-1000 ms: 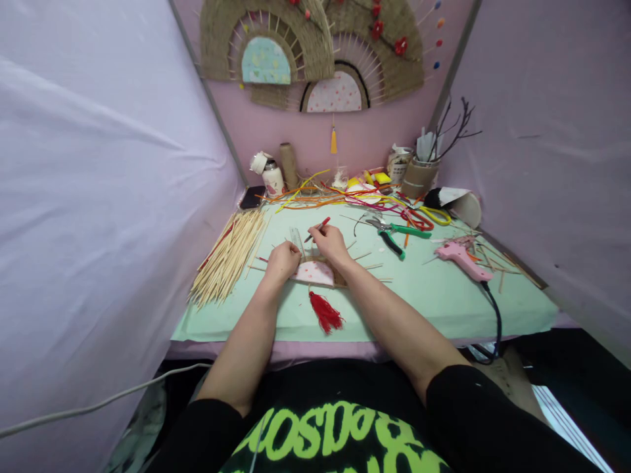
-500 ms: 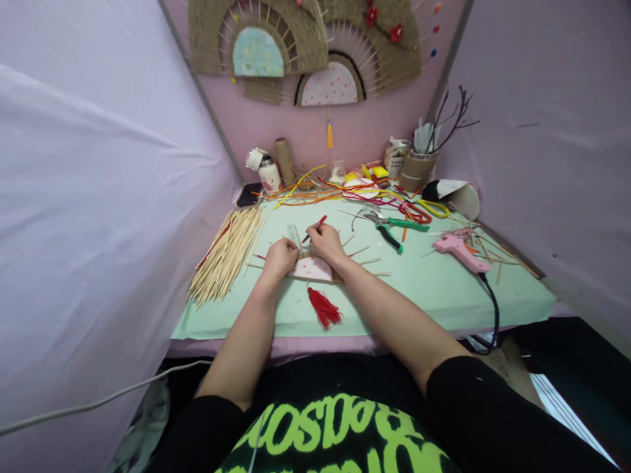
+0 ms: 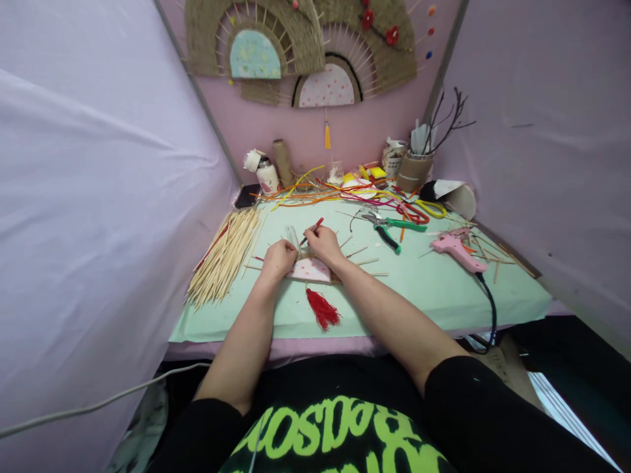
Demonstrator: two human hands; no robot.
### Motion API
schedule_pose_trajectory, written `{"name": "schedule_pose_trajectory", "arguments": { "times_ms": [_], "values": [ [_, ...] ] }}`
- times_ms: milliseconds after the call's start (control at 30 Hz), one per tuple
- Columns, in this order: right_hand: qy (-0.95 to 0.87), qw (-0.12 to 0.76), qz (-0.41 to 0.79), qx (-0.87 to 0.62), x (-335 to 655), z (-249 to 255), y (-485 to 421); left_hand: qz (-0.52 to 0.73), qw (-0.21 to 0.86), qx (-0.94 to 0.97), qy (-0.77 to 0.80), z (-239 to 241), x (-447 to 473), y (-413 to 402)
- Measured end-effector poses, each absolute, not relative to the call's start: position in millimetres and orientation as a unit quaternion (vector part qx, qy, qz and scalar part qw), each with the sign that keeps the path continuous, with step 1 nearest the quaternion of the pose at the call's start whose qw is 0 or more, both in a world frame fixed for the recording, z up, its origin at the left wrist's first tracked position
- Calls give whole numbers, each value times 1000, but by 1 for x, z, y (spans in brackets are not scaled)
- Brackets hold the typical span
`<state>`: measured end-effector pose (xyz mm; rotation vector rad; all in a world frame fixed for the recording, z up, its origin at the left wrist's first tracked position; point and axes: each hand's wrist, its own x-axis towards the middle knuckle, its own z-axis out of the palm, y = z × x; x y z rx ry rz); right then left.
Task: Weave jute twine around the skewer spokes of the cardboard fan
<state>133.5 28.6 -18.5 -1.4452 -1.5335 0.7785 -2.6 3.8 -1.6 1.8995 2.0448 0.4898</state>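
Observation:
Closed in a pinch, my left hand (image 3: 279, 257) is at the lower end of a small clear ruler (image 3: 292, 234), which stands out beyond its fingertips. My right hand (image 3: 324, 244) grips a red pen (image 3: 319, 223), its dark tip pointing down beside the ruler. Beneath both hands lies a half-circle fan base (image 3: 310, 269) covered in white cloth with pink dots. Thin sticks (image 3: 358, 252) fan outward from it, partly covered by my hands and forearms. A red tassel (image 3: 323, 309) hangs from its straight edge toward me.
A pile of bamboo sticks (image 3: 221, 259) lies on the left. Green-handled cutters (image 3: 389, 226) and a corded pink glue gun (image 3: 458, 251) are on the right. Coloured cords (image 3: 315, 190), scissors (image 3: 417, 211) and a bottle (image 3: 267, 174) line the back, below fans (image 3: 345, 82) on the wall.
The whole view has shifted slightly. My hands, the ruler and the pen keep nearly the same places over the fan base.

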Motion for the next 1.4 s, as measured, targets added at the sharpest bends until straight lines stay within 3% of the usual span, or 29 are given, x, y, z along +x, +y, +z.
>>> {"name": "schedule_pose_trajectory", "arguments": {
  "times_ms": [1400],
  "values": [
    [-638, 425, 279, -579, 132, -22, 30, 173, 153, 663, 712, -1, -2, 3]
  ]
}}
